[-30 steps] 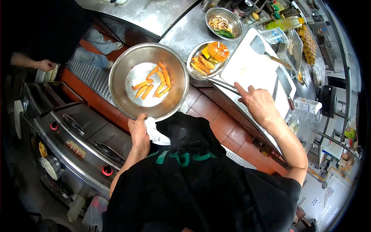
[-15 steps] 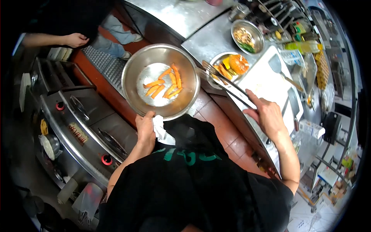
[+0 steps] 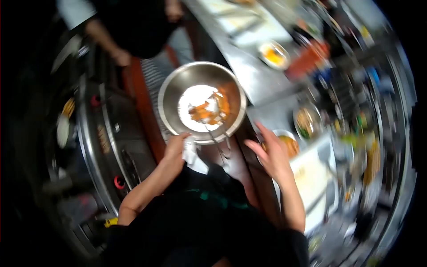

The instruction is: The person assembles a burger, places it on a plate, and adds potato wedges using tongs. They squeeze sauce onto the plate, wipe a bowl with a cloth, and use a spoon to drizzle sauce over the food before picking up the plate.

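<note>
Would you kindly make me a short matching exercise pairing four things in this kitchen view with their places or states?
Things:
1. Left hand
2. Small metal bowl
3. Fries
4. Right hand

Places or states:
A. Open, fingers spread, holding nothing
B. Inside the large metal bowl
C. Gripping the large metal bowl's rim, with a white cloth
D. On the counter, with greens in it

Pairs: 1-C, 2-D, 3-B, 4-A

Fries (image 3: 224, 104) are blurred, and at four o'clock from the bowl (image 3: 170, 100) a plate (image 3: 281, 132) is partly hidden by the right hand (image 3: 275, 156).
</note>
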